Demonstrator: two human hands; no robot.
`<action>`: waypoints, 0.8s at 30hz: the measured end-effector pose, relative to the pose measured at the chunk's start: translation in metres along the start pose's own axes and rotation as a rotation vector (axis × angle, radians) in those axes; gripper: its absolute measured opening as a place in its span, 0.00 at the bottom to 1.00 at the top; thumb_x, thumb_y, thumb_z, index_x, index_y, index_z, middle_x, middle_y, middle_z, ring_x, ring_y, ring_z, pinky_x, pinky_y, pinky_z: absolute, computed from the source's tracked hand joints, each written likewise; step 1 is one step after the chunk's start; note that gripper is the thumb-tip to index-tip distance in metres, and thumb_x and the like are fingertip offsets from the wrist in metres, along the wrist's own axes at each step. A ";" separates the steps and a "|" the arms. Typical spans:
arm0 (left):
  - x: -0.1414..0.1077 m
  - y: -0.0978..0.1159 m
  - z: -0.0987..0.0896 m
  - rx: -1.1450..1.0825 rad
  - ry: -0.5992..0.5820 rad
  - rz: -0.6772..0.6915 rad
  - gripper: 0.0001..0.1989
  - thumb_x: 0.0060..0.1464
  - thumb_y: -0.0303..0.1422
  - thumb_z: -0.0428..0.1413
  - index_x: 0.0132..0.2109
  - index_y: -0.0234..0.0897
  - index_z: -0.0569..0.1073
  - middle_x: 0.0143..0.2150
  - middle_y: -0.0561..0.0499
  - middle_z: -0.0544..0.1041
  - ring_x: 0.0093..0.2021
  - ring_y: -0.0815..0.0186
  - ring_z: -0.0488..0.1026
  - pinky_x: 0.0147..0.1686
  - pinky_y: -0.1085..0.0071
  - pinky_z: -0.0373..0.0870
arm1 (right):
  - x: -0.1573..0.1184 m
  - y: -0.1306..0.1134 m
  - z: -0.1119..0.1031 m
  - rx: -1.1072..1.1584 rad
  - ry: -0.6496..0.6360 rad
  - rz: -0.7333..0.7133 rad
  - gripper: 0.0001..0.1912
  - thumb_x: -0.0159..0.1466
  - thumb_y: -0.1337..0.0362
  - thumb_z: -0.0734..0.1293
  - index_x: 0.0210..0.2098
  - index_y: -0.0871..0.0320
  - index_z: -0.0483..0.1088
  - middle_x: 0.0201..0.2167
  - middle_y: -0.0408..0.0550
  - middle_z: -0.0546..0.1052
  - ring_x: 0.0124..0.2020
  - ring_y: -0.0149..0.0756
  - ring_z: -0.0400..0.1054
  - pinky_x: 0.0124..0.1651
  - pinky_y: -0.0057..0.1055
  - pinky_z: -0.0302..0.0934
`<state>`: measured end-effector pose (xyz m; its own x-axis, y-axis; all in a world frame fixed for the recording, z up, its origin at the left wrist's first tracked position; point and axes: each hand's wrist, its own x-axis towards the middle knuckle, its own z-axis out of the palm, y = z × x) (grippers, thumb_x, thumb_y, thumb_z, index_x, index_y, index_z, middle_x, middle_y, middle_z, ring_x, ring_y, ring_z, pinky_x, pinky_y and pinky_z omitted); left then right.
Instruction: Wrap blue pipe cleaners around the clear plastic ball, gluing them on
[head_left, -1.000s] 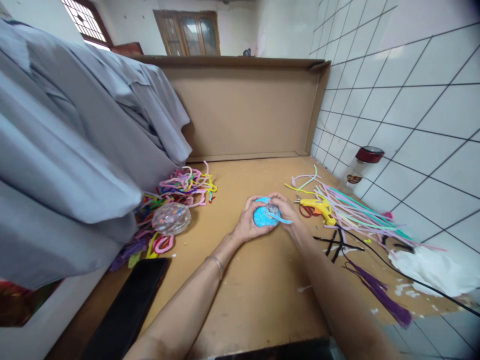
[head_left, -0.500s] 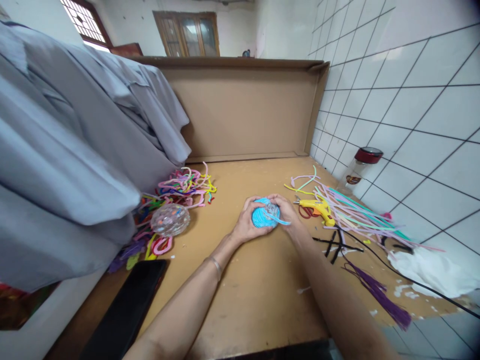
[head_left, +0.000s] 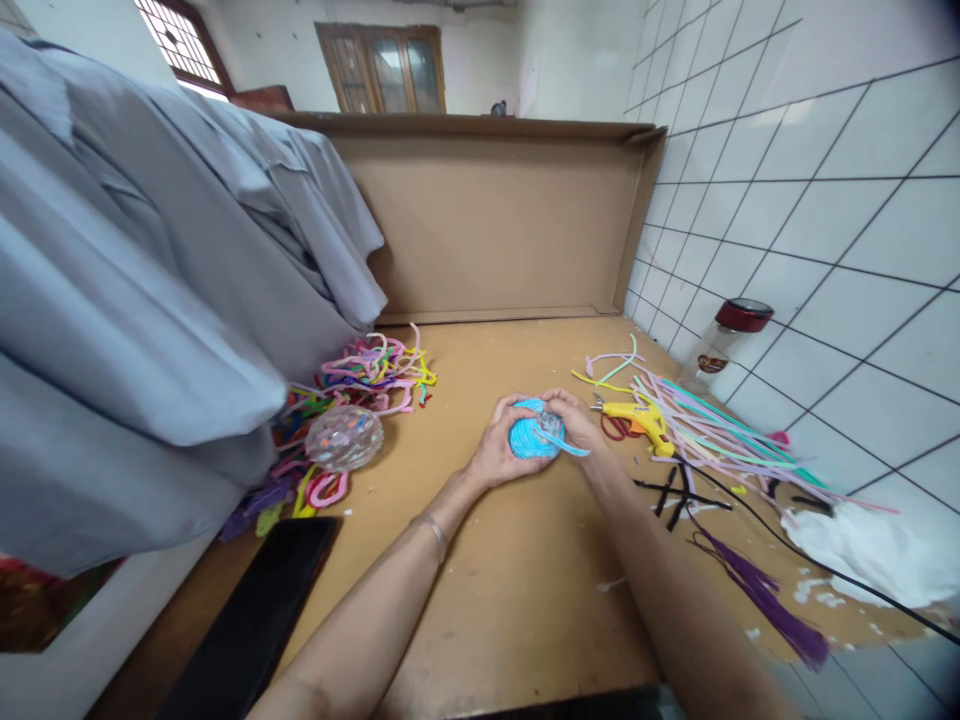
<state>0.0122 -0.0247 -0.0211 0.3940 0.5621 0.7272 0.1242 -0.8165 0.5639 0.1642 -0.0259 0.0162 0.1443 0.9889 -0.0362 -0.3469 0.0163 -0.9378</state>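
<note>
Between both hands, above the middle of the table, is a round ball [head_left: 531, 438] wrapped in bright blue pipe cleaner. A clear, glittery patch of it shows on the right side, where a loose blue end [head_left: 566, 444] sticks out. My left hand [head_left: 496, 446] is closed around the ball's left side, thumb on top and fingers beneath. On the far right side, my right hand [head_left: 574, 420] curls its fingers against the ball near the uncovered patch. Some of its fingertips are hidden. Just right of that hand lies a yellow glue gun [head_left: 641, 418], partly over red-handled scissors [head_left: 616, 429].
Left stand a clear faceted ball [head_left: 344, 438], a heap of coloured pipe cleaners [head_left: 375, 372] and a black phone [head_left: 251, 620]. Right are straight pipe cleaners [head_left: 705, 430], black strips [head_left: 679, 492], a purple tassel [head_left: 757, 590], white tissue [head_left: 862, 550] and a jar [head_left: 724, 345]. Cardboard [head_left: 495, 220] stands behind.
The whole scene sits slightly further right in view, as the camera has turned a little left. Both hands keep nearly the same hold on the blue ball.
</note>
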 end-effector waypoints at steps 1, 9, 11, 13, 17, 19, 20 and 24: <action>0.000 0.000 0.000 0.005 -0.003 -0.007 0.32 0.37 0.33 0.68 0.51 0.43 0.66 0.57 0.44 0.63 0.60 0.52 0.64 0.57 0.51 0.65 | 0.000 0.000 0.000 0.002 -0.001 -0.001 0.08 0.38 0.67 0.67 0.20 0.54 0.67 0.20 0.38 0.73 0.25 0.31 0.64 0.30 0.28 0.58; -0.001 -0.003 -0.001 0.010 0.009 -0.027 0.33 0.37 0.35 0.69 0.51 0.43 0.66 0.56 0.44 0.63 0.60 0.52 0.63 0.58 0.50 0.64 | 0.000 0.000 -0.003 0.044 -0.032 0.003 0.07 0.39 0.66 0.67 0.20 0.55 0.69 0.20 0.38 0.72 0.26 0.31 0.65 0.34 0.29 0.60; -0.001 -0.003 -0.001 0.005 0.007 -0.014 0.33 0.37 0.35 0.69 0.51 0.43 0.66 0.57 0.44 0.63 0.60 0.52 0.63 0.57 0.50 0.64 | 0.001 0.000 -0.004 0.047 -0.038 0.005 0.07 0.39 0.67 0.67 0.21 0.55 0.69 0.21 0.38 0.73 0.27 0.31 0.65 0.34 0.29 0.60; 0.000 -0.003 -0.001 0.003 0.011 -0.004 0.33 0.37 0.36 0.69 0.51 0.43 0.66 0.57 0.44 0.63 0.60 0.52 0.63 0.57 0.50 0.65 | 0.001 0.000 -0.005 0.041 -0.043 0.004 0.08 0.39 0.67 0.67 0.22 0.55 0.69 0.21 0.37 0.73 0.26 0.31 0.65 0.33 0.30 0.60; 0.000 -0.002 0.000 -0.006 0.014 0.006 0.32 0.38 0.35 0.68 0.51 0.42 0.66 0.56 0.44 0.63 0.60 0.52 0.64 0.56 0.51 0.65 | 0.000 0.001 -0.006 0.019 -0.052 -0.005 0.09 0.39 0.66 0.68 0.22 0.54 0.69 0.21 0.37 0.73 0.25 0.31 0.64 0.32 0.29 0.59; 0.000 -0.001 0.000 -0.014 0.020 0.010 0.32 0.38 0.34 0.68 0.51 0.42 0.66 0.56 0.44 0.63 0.60 0.53 0.64 0.56 0.51 0.66 | 0.000 0.001 -0.006 0.008 -0.055 -0.009 0.09 0.39 0.66 0.69 0.22 0.54 0.69 0.21 0.37 0.72 0.25 0.31 0.63 0.31 0.29 0.58; 0.001 0.000 0.000 -0.015 0.024 0.012 0.32 0.38 0.34 0.68 0.51 0.42 0.66 0.56 0.44 0.63 0.60 0.53 0.64 0.56 0.51 0.65 | 0.000 0.001 -0.006 0.003 -0.056 -0.011 0.09 0.39 0.66 0.68 0.22 0.54 0.69 0.20 0.37 0.72 0.24 0.30 0.63 0.31 0.29 0.58; 0.000 0.000 -0.001 -0.011 0.014 0.009 0.32 0.38 0.35 0.68 0.51 0.42 0.65 0.57 0.43 0.63 0.60 0.52 0.63 0.56 0.51 0.65 | 0.002 0.001 -0.007 -0.002 -0.059 -0.010 0.09 0.39 0.67 0.68 0.22 0.54 0.67 0.19 0.36 0.71 0.23 0.30 0.62 0.30 0.28 0.57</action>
<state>0.0115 -0.0249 -0.0204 0.3822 0.5570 0.7374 0.1110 -0.8198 0.5618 0.1708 -0.0254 0.0130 0.0931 0.9956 -0.0067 -0.3439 0.0259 -0.9386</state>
